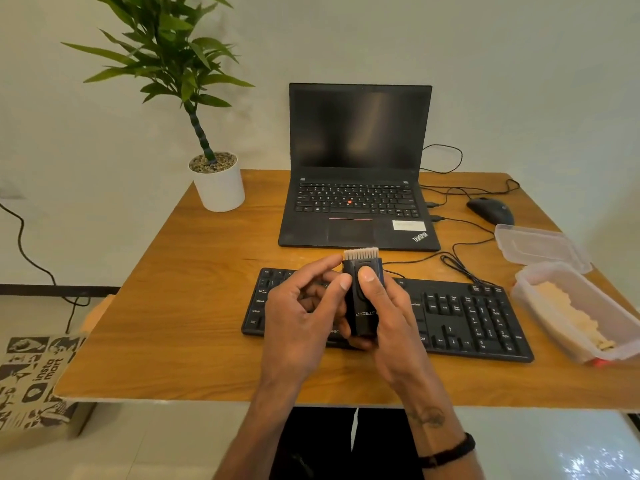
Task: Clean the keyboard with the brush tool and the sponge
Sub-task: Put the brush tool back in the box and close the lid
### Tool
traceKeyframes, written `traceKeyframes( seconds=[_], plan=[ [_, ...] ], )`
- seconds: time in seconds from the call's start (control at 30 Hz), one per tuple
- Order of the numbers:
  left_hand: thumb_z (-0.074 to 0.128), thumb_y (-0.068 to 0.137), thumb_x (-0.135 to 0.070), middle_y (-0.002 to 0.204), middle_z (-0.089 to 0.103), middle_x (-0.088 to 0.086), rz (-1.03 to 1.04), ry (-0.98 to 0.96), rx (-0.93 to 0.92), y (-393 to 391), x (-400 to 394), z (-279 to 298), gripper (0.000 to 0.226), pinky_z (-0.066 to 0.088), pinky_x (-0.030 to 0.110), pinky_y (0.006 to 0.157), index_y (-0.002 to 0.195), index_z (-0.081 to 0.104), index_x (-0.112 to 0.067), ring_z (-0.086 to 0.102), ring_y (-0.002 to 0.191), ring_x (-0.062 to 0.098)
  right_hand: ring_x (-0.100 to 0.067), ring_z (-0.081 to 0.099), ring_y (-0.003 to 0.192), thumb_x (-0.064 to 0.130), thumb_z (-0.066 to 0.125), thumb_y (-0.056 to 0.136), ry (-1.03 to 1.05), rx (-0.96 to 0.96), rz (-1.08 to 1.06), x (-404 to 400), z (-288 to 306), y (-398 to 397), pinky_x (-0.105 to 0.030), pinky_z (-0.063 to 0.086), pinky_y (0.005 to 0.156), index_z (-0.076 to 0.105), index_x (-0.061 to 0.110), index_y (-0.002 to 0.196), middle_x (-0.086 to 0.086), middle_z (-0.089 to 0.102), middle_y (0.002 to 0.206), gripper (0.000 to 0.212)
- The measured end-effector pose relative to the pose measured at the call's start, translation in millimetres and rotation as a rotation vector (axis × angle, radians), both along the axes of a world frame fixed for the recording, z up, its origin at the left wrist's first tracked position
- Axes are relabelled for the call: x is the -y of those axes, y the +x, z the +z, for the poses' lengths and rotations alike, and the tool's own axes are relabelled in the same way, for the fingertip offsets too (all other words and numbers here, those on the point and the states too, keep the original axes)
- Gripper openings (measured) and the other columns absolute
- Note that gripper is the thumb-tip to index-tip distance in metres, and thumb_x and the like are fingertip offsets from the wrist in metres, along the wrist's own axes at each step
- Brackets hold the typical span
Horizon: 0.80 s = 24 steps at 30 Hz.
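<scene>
Both hands hold the small black rectangular plastic brush tool (363, 299) upright, pale bristles upward. The right hand (388, 313) grips its body, thumb pressed on the front slider; the left hand (304, 313) pinches its left edge. The black corded plastic keyboard (467, 317) lies directly beneath both hands on the wooden table (194, 306).

We count two hands (301, 313) (388, 317), one brush (363, 296), one keyboard (467, 317), one laptop (356, 168), one mouse (490, 210), one plant (214, 181), and one tub (571, 306) (its lid (536, 244) open, far right).
</scene>
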<state>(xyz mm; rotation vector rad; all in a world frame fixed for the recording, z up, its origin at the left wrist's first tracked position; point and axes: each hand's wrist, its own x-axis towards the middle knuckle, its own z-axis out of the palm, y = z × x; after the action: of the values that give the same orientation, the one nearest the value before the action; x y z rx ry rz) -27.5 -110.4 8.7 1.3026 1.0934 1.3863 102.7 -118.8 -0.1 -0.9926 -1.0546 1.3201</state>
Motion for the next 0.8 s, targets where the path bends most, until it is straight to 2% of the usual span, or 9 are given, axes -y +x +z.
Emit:
traceKeyframes(
  seconds=[0.13,0.27,0.4,0.53,0.7,0.8],
  plan=[
    [0.072,0.095,-0.013,0.088,0.072,0.004,-0.013,0.009,0.006,-1,0,-1,0.033,0.059,0.029,0.055,0.127,0.072,-0.019,0.066,0.066,0.013,-0.022,0.055,0.061,0.039,0.046,0.108,0.022,-0.028,0.057,1,-2,2,-0.028,0.034,0.046,0.058,0.01,0.121,-0.013,0.061,0.082,0.034],
    [0.067,0.099,-0.011,0.09,0.069,0.002,-0.075,0.034,-0.037,-4,-1,-1,0.034,0.06,0.032,0.055,0.132,0.069,-0.021,0.064,0.067,0.014,-0.02,0.057,0.064,0.039,0.048,0.108,0.031,-0.047,0.106,3,-6,5,-0.028,0.036,0.047,0.057,0.014,0.125,-0.011,0.062,0.085,0.032],
    [0.061,0.103,-0.014,0.101,0.06,0.008,-0.158,0.077,-0.137,-7,-4,-1,0.037,0.062,0.036,0.056,0.136,0.066,-0.029,0.064,0.071,0.021,-0.022,0.058,0.065,0.042,0.051,0.103,0.018,-0.042,0.11,5,-8,8,-0.029,0.037,0.049,0.058,0.017,0.124,-0.012,0.063,0.086,0.034],
    [0.056,0.107,-0.019,0.106,0.055,0.001,-0.217,0.098,-0.288,-9,-6,-2,0.036,0.062,0.034,0.06,0.139,0.063,-0.035,0.065,0.074,0.022,-0.022,0.058,0.066,0.04,0.052,0.102,-0.002,-0.06,0.107,8,-11,12,-0.03,0.036,0.049,0.058,0.017,0.123,-0.013,0.062,0.087,0.032],
    [0.052,0.108,-0.02,0.097,0.058,0.006,-0.307,0.077,-0.347,-7,-6,6,0.034,0.06,0.026,0.064,0.139,0.061,-0.029,0.068,0.071,0.018,-0.022,0.056,0.063,0.036,0.05,0.102,-0.009,-0.075,0.105,12,-12,19,-0.029,0.034,0.046,0.058,0.014,0.122,-0.014,0.061,0.085,0.031],
    [0.05,0.108,-0.023,0.085,0.064,0.008,-0.37,0.052,-0.365,-4,-7,8,0.034,0.061,0.03,0.067,0.141,0.058,-0.03,0.071,0.068,0.02,-0.023,0.057,0.062,0.036,0.05,0.103,-0.009,-0.054,0.073,14,-12,24,-0.028,0.035,0.045,0.058,0.017,0.122,-0.013,0.062,0.085,0.028]
  ],
)
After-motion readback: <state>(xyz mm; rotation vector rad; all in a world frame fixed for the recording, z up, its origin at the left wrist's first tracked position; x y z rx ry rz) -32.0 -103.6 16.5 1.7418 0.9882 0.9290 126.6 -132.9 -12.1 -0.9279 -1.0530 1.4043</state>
